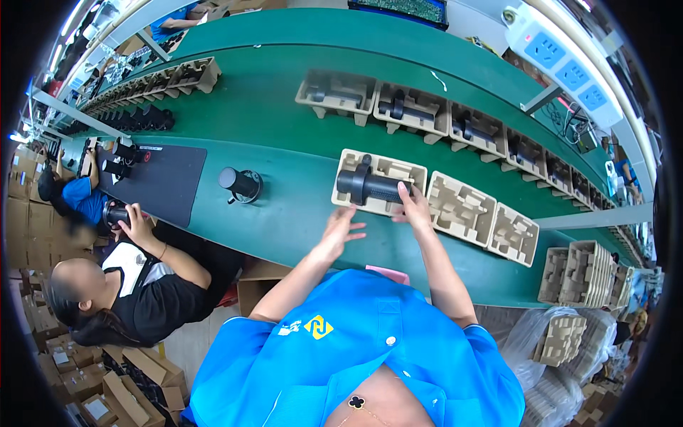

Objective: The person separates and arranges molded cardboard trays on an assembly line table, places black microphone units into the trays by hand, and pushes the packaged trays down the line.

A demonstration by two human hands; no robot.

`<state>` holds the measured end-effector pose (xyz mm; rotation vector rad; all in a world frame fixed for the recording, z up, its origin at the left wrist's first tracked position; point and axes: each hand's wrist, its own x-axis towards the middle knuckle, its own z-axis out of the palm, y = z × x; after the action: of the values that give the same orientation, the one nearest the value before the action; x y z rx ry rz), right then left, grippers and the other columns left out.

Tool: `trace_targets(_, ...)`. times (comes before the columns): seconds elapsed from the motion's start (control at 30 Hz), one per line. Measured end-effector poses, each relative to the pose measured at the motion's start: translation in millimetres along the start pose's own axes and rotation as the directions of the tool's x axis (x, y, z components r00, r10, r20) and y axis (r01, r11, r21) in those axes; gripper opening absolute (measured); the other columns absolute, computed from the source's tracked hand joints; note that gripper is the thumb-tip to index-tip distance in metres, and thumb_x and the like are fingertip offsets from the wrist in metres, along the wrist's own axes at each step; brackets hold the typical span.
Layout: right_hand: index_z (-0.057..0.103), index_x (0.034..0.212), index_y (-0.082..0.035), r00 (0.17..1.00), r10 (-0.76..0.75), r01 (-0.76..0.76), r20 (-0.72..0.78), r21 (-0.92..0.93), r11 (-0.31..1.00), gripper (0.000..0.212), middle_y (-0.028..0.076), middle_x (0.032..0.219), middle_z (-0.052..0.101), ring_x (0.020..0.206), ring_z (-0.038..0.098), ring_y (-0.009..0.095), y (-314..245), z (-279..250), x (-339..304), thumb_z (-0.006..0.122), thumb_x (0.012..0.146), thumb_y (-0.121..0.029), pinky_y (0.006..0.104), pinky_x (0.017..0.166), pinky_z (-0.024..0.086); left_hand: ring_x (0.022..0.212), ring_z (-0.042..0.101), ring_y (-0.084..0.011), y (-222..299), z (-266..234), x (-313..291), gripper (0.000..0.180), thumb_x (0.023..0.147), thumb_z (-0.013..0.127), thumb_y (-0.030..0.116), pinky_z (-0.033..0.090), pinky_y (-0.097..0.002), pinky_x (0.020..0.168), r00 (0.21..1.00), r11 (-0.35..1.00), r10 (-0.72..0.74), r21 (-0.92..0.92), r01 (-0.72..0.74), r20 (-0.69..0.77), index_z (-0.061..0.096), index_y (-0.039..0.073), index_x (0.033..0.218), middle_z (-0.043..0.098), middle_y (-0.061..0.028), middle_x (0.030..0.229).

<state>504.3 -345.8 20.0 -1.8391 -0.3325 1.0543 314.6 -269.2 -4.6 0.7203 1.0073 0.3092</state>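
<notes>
Black cylindrical device [364, 186] lies in a beige moulded tray [410, 171] at the frame's centre, probably stiff, fairly heavy and slick; its barrel [385, 190] looks safest to hold. Left hand [339, 231] has fingers spread, empty; right hand [417, 212] touches its end, grip unclear.

The camera is on the person's head, looking down past the blue shirt [341, 334] and out across the green table [284, 192]. It is near the left hand [343, 226] and right hand [414, 206], above the table's close side. Its round, wide view reaches beyond the table's far side.
</notes>
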Motion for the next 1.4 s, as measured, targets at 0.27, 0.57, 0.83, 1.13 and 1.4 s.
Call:
trace_targets(0.27, 0.045, 0.135, -0.007, 0.789, -0.512, 0.323, -0.341, -0.479, 0.817, 0.052, 0.018, 0.113, 0.048, 0.098, 0.055, 0.028, 12, -11, -17, 0.062, 0.09, -0.026, 0.0383, 0.084, 0.047, 0.096, 0.062, -0.0306, -4, 20, 43, 0.032, 0.089, 0.065, 0.014, 0.059, -0.0415, 0.08, 0.965, 0.944, -0.022, -0.324, -0.067, -0.263, 0.042, -0.004, 0.102, 0.052, -0.0184, 0.106)
trace_targets(0.57, 0.055, 0.126, -0.008, 0.495, -0.76, -0.01, -0.422, -0.877, 0.48, 0.045, 0.018, 0.118, 0.05, 0.11, 0.044, 0.035, 75, -94, -16, 0.067, 0.084, -0.02, 0.0474, 0.094, 0.035, 0.069, 0.061, -0.0178, 126, -90, 20, 0.015, 0.087, 0.065, 0.01, 0.059, -0.0356, 0.064, 0.846, 0.894, 0.359, -0.116, -0.434, -0.395, 0.05, 0.007, 0.087, 0.054, -0.0042, 0.08)
trace_targets(0.83, 0.061, 0.117, -0.012, 0.834, -0.551, 0.283, 0.005, -0.862, 0.421, 0.048, 0.011, 0.129, 0.049, 0.123, 0.039, 0.033, 64, -96, -49, 0.076, 0.074, -0.029, 0.0495, 0.105, 0.025, 0.082, 0.061, -0.0238, 332, -219, 155, 0.024, 0.09, 0.062, 0.008, 0.06, -0.0345, 0.068, 0.57, 0.805, 0.405, -0.017, -0.593, -0.714, 0.045, 0.0, 0.106, 0.055, -0.0112, 0.098)
trace_targets(1.13, 0.069, 0.088, -0.009, 0.771, -0.587, 0.497, 0.249, -0.812, 0.308, 0.019, 0.004, 0.101, 0.062, 0.103, 0.052, 0.028, 40, -51, -32, 0.077, 0.07, -0.012, 0.0435, 0.092, 0.034, 0.076, 0.065, -0.0271, 320, -221, 288, 0.028, 0.083, 0.072, 0.011, 0.06, -0.0339, 0.048, 0.484, 0.88, 0.106, -0.145, -0.453, -0.869, 0.059, -0.003, 0.103, 0.061, -0.016, 0.102)
trace_targets(1.4, 0.07, 0.094, -0.01, 0.633, -0.515, 0.764, 0.578, -0.575, 0.294, 0.021, 0.004, 0.101, 0.062, 0.099, 0.054, 0.025, 7, 89, -20, 0.074, 0.076, -0.021, 0.0393, 0.083, 0.039, 0.091, 0.063, -0.029, 301, -209, 286, 0.027, 0.084, 0.064, 0.006, 0.06, -0.0418, 0.063, 0.691, 0.939, 0.11, -0.152, -0.307, -0.715, 0.057, -0.001, 0.109, 0.061, -0.0143, 0.106)
